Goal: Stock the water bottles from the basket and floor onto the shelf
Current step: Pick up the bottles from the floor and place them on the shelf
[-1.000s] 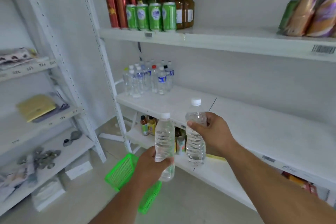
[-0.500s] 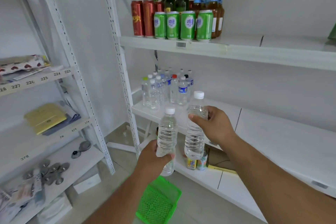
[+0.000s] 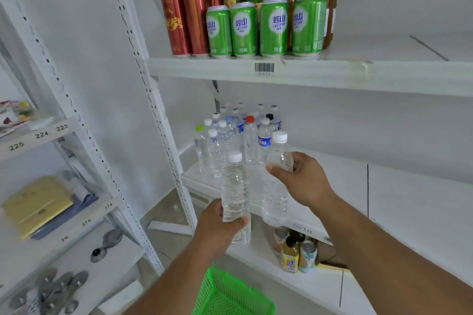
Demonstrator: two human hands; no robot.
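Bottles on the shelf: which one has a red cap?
The tall clear bottle in the middle of the water bottle cluster, left of the blue-labelled bottle. Its neighbours have white, black or yellow-green caps.

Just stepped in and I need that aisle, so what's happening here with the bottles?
A person is stocking water. The left hand grips one clear bottle near its base, and the right hand holds a second bottle by its upper part. Both are upright in front of the middle shelf, not yet set down beside the water bottles already there. A green basket sits below.
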